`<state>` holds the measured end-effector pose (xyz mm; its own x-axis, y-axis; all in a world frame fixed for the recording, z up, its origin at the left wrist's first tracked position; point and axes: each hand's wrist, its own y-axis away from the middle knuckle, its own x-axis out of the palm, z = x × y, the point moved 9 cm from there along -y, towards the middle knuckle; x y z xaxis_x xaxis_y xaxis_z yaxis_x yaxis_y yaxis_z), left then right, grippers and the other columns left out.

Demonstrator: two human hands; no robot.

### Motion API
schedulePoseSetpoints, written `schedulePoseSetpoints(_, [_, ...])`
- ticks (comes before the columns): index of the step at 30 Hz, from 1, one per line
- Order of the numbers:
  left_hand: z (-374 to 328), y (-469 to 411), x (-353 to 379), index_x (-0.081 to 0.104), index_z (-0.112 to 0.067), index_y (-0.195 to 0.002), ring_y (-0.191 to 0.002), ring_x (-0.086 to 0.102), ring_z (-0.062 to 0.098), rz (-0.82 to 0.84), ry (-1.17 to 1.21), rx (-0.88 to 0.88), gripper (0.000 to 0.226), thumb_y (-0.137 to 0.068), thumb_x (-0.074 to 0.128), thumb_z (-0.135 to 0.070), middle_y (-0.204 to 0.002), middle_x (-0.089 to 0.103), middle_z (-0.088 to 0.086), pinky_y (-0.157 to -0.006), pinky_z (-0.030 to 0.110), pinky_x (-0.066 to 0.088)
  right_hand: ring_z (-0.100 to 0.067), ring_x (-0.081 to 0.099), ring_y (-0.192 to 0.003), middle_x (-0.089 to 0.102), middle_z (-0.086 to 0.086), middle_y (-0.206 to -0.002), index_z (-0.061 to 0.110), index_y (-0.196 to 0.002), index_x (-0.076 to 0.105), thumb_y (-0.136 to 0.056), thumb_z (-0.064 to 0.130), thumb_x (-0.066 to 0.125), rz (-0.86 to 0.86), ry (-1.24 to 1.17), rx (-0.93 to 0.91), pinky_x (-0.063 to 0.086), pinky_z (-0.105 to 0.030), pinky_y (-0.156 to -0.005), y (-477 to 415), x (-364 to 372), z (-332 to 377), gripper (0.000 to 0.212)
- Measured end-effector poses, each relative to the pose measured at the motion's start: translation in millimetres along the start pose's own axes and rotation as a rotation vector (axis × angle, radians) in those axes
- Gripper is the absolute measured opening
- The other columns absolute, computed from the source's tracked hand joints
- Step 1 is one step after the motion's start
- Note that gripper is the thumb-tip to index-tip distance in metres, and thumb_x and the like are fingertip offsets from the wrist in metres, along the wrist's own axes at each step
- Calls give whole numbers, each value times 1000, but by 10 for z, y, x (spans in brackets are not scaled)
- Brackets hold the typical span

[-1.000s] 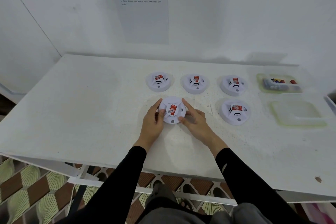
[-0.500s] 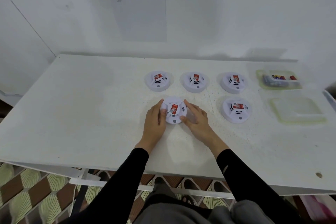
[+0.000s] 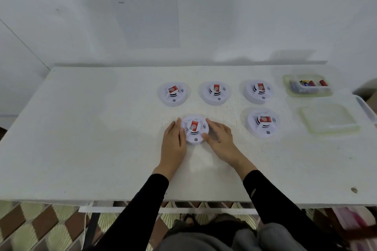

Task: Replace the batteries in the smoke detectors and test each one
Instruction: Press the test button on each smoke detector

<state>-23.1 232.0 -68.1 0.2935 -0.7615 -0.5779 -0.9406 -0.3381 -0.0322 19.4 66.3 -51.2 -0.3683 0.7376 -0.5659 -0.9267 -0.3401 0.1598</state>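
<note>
Detector in hand: the near smoke detector (image 3: 194, 129) lay face up on the table (image 3: 102, 128), straight ahead of you and between your two hands.
Direction from fingers: it sat to the right of your left hand (image 3: 173, 142) and to the left of your right hand (image 3: 221, 138), with both hands touching its rim.
Axis: the body was round, so it had no long side. Its red label (image 3: 193, 125) ran roughly away from you, and a small grey button (image 3: 196, 139) faced you at the near edge.
Nearer hand: neither was clearly nearer. They bracketed it evenly, which I judge suited a two-handed twist or lift.
Left fingers: they were nearly straight and laid along the left rim, not wrapped round it. The hand held nothing else.
Right fingers: they were spread and loosely extended. The forefinger was against the upper right rim and the thumb against the lower right rim, touching it without clasping it.
Other units: a back row of three detectors (image 3: 215, 93) lay beyond it, and a fourth detector (image 3: 263, 123) lay to the right. All were well apart from your hands.
Batteries: the batteries (image 3: 308, 84) lay in a tray (image 3: 285, 87) at the far right. It was closer to your right hand but out of easy reach.
Lid: a clear lid (image 3: 328, 118) lay just in front of the tray.
Stage, as judged: the detector looked unopened, so its battery swap was not yet begun.
</note>
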Motion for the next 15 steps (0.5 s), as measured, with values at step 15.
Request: schedulePoseSetpoints(15, [-1271,193,680,50,-22,-133,-128,47,4,27,346,206,36,-100,44,-9,-134,55,-11,-106,19,38,-14,52,-102,61,13,-107,25,-109,62,-92,12,51,-481,-179,-178,38,-10,-83,441,-1449,-337,24])
